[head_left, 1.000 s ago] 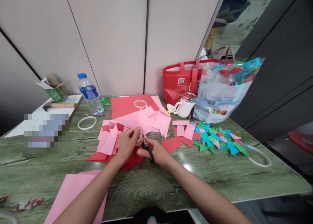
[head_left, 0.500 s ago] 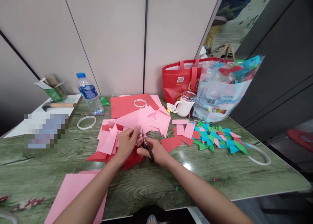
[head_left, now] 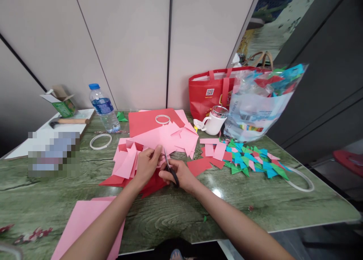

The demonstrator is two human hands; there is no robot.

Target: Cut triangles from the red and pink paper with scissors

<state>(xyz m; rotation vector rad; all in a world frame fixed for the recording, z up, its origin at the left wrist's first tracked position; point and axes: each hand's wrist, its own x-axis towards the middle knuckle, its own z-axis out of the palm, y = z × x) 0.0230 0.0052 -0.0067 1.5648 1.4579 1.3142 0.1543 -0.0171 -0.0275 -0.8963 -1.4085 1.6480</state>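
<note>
My right hand point(head_left: 178, 173) is closed round the black handles of a pair of scissors point(head_left: 172, 174), whose blades point up and to the left. Close beside the blades, my left hand point(head_left: 149, 162) pinches a piece of pink paper, mostly hidden by the fingers. Both hands are over a heap of pink paper pieces point(head_left: 126, 163) with red paper point(head_left: 153, 183) under it. More pink paper point(head_left: 181, 137) spreads behind the hands. A red sheet point(head_left: 147, 120) lies beyond, with a white tape ring point(head_left: 162, 119) on it.
Right of my hands lie pink and red cut pieces point(head_left: 219, 151) and a pile of small green, blue and red scraps point(head_left: 249, 161). A white mug point(head_left: 214, 124), a red bag point(head_left: 201, 97) and a plastic bag point(head_left: 255, 109) stand behind. Leftward are a water bottle point(head_left: 104, 109) and a hammer point(head_left: 73, 121).
Both hands keep nearly the same place. The fingers and the scissors have shifted only very slightly.
</note>
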